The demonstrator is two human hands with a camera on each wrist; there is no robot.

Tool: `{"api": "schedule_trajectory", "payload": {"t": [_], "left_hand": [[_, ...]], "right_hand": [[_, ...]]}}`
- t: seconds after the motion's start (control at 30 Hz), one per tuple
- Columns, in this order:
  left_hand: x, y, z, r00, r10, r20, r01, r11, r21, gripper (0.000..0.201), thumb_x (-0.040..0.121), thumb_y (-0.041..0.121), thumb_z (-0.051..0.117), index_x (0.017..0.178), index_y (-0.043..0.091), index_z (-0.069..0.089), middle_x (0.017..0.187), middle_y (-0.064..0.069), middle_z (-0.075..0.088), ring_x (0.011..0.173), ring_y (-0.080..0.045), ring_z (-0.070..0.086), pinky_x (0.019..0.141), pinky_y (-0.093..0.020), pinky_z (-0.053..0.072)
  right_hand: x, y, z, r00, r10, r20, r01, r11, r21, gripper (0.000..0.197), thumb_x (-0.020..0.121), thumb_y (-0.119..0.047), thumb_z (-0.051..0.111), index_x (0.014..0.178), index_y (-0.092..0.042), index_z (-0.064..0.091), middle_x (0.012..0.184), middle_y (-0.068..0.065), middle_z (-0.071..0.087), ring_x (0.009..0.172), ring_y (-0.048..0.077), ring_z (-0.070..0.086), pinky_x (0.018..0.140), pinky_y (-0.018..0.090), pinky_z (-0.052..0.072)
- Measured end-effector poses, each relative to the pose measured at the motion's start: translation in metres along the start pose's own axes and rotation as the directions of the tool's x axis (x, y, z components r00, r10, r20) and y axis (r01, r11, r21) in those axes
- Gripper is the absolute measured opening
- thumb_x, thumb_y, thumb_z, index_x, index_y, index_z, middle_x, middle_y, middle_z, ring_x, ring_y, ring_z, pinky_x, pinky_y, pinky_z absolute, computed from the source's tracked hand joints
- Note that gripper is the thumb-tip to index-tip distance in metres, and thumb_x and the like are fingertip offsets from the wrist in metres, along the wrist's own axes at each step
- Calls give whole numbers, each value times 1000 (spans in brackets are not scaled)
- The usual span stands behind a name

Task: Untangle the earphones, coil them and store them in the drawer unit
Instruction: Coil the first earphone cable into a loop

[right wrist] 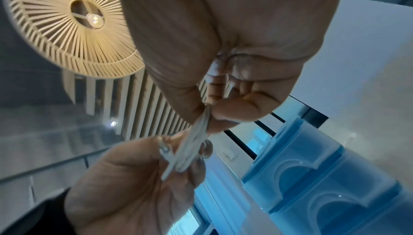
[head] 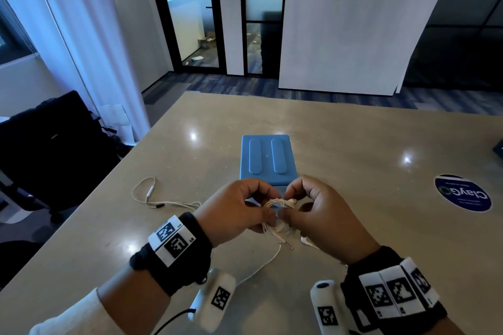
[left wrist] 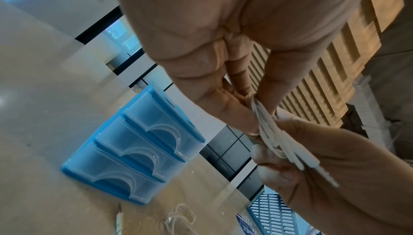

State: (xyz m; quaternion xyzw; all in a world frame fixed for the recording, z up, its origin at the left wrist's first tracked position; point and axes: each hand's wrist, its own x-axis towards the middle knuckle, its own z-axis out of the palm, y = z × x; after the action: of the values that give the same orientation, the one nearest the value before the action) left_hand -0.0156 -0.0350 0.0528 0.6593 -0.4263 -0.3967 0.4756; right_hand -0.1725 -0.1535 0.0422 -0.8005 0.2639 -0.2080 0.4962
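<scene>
A tangled bunch of white earphones (head: 277, 203) hangs just above the table, in front of the blue drawer unit (head: 265, 158). My left hand (head: 268, 211) pinches the bunch from the left and my right hand (head: 289, 208) pinches it from the right. The jack plug (head: 287, 244) dangles below the hands. One strand with the inline remote (head: 150, 193) loops out on the table to the left. The left wrist view shows the thumb and fingers (left wrist: 236, 113) clamped on the cord bundle (left wrist: 274, 138), with three closed drawers (left wrist: 138, 143) behind. In the right wrist view the cords (right wrist: 190, 150) run between both hands.
The beige table (head: 353, 144) carries a round dark-blue sticker (head: 462, 192) at the right and a dark object (head: 499, 148) at its right edge. A black chair (head: 54, 149) stands off the table's left side. Another cord strand (head: 261, 266) lies near me.
</scene>
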Motion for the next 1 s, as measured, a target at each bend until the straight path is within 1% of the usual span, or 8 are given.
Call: {"api": "schedule_trajectory", "payload": {"t": [0.2, 0.27, 0.4, 0.57, 0.67, 0.77, 0.87, 1.0], "left_hand": [[1, -2, 0, 999, -16, 30, 17, 999, -29, 17, 86, 16, 74, 102, 17, 69, 82, -1, 72, 76, -18, 68, 63, -29, 55], [2, -3, 0, 999, -12, 32, 14, 999, -51, 16, 88, 17, 73, 104, 17, 70, 80, -2, 72, 73, -16, 65, 60, -28, 52], [3, -6, -4, 998, 49, -31, -51, 997, -61, 10, 88, 11, 71, 95, 19, 72, 74, 2, 71, 68, -12, 60, 57, -25, 46], [2, -9, -6, 999, 29, -26, -33, 982, -187, 17, 80, -1, 76, 87, 13, 69, 79, -1, 72, 74, -11, 65, 72, -24, 52], [0, -8, -3, 1000, -19, -2, 17, 944, -329, 15, 78, 7, 78, 89, 9, 68, 84, -10, 69, 76, -16, 63, 72, -27, 53], [1, -8, -2, 996, -56, -67, 37, 968, -248, 9, 84, 7, 73, 91, 12, 71, 92, -24, 71, 82, -26, 67, 80, -42, 55], [2, -9, -3, 992, -74, -102, 48, 970, -238, 10, 85, 4, 72, 92, 11, 71, 88, -18, 72, 79, -24, 74, 69, -35, 60], [3, -11, -6, 982, -125, -138, 69, 933, -354, 11, 85, 1, 70, 90, 11, 71, 80, -12, 73, 80, -31, 72, 63, -33, 59]], "right_hand": [[-4, -1, 9, 997, -77, -17, 72, 977, -200, 22, 86, -26, 67, 84, -27, 46, 72, 1, 64, 56, 16, 58, 58, 42, 51], [-6, -4, 8, 998, -65, 25, 68, 990, -123, 19, 88, -25, 66, 87, -26, 47, 69, 6, 62, 56, 18, 59, 56, 44, 53], [-6, -7, -4, 985, 10, 171, -45, 978, 202, 25, 87, -23, 77, 97, -10, 58, 75, 1, 62, 61, 12, 57, 56, 29, 50], [-2, 0, -6, 997, 27, 70, -44, 966, 256, 10, 90, -10, 74, 98, -16, 71, 76, -1, 64, 68, 8, 58, 67, 24, 52], [-2, 2, -2, 998, 43, 54, -57, 950, 308, 17, 87, -6, 77, 100, -14, 71, 79, 1, 69, 71, 12, 62, 71, 28, 58], [-2, 6, 0, 998, 42, 42, -53, 949, 309, 17, 85, -4, 78, 96, -9, 67, 76, 3, 69, 68, 13, 61, 67, 26, 56], [0, 7, 1, 998, 63, 12, -64, 942, 328, 14, 85, -2, 77, 93, -6, 67, 74, 7, 68, 66, 16, 64, 63, 27, 57], [2, 10, 2, 993, 119, -12, -103, 902, 420, 16, 84, -2, 79, 82, -7, 64, 75, 11, 70, 68, 21, 69, 73, 41, 62]]}}
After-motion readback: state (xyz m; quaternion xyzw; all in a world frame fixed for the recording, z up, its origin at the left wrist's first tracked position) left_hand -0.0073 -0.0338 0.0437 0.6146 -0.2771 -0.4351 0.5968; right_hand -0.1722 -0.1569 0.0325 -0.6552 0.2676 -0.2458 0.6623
